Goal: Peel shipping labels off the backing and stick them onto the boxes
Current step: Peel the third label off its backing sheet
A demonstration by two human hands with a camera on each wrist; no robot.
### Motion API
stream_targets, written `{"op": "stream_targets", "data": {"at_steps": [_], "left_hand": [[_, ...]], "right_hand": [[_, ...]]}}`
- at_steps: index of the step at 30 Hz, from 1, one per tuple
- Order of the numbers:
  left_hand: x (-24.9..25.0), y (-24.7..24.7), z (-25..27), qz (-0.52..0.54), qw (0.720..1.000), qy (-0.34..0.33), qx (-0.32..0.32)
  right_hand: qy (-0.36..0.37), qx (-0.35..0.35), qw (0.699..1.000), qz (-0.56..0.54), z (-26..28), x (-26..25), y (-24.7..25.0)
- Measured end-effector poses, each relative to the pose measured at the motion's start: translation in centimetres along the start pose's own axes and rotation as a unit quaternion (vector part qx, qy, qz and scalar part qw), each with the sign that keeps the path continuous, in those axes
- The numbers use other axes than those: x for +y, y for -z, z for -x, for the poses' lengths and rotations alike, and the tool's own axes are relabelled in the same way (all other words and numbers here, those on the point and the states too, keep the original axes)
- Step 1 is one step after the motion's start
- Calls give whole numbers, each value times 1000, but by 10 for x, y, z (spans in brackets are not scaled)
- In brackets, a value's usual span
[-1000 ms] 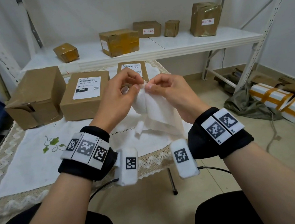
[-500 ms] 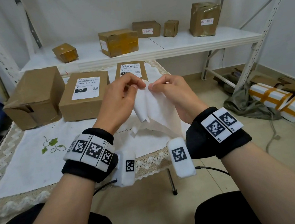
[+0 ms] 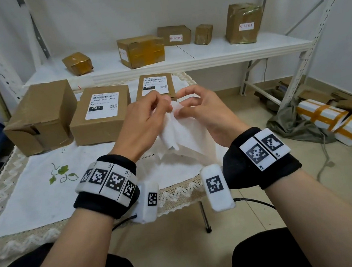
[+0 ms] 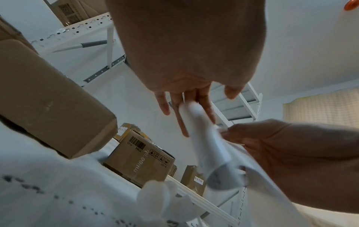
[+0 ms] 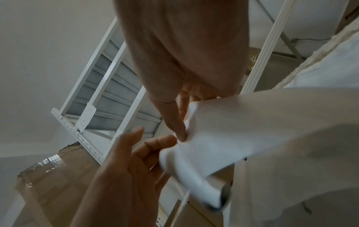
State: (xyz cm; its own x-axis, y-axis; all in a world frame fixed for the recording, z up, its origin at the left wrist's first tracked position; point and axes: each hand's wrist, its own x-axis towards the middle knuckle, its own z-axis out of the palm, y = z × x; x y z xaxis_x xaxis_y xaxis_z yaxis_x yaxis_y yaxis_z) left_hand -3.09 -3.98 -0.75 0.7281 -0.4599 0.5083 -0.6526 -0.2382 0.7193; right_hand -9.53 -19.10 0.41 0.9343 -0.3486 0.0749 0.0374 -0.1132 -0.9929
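1. A person's left hand and right hand meet above the near edge of the table, both pinching the top corner of one white label sheet.
2. The left hand's fingertips close on the curling peeled layer; the right hand's thumb and forefinger clamp the sheet beside them.
3. Three cardboard boxes sit at the table's far side: an unlabelled box on the left, a labelled box in the middle, and a second labelled box behind the hands.
4. Five smaller parcels stand on the white shelf beyond the table.
5. Two taped white packages lie on the floor to the table's right.
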Motion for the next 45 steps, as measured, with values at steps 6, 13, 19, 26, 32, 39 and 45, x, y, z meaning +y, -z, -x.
{"op": "stream_targets", "data": {"at_steps": [6,13,19,26,32,39,45], "left_hand": [[-4,6,0,-68,997,-22,-42],[-5,8,-1,-76,994,-21,-70],[-10,8,-3,-78,994,-27,-78],[-10,10,-5,-64,996,6,-62],[-6,12,-4,-73,995,16,-58],[-3,12,1,-84,991,24,-98],[-4,14,1,-87,989,38,-112]], "right_hand": [[-12,-26,998,50,3,1,2],[-31,-64,991,109,3,3,3],[-19,-53,988,141,1,3,4],[-37,-30,989,143,-5,9,0],[-23,-26,991,127,-3,7,5],[-36,-28,991,123,-1,7,6],[-48,-47,986,153,-1,6,6]]}}
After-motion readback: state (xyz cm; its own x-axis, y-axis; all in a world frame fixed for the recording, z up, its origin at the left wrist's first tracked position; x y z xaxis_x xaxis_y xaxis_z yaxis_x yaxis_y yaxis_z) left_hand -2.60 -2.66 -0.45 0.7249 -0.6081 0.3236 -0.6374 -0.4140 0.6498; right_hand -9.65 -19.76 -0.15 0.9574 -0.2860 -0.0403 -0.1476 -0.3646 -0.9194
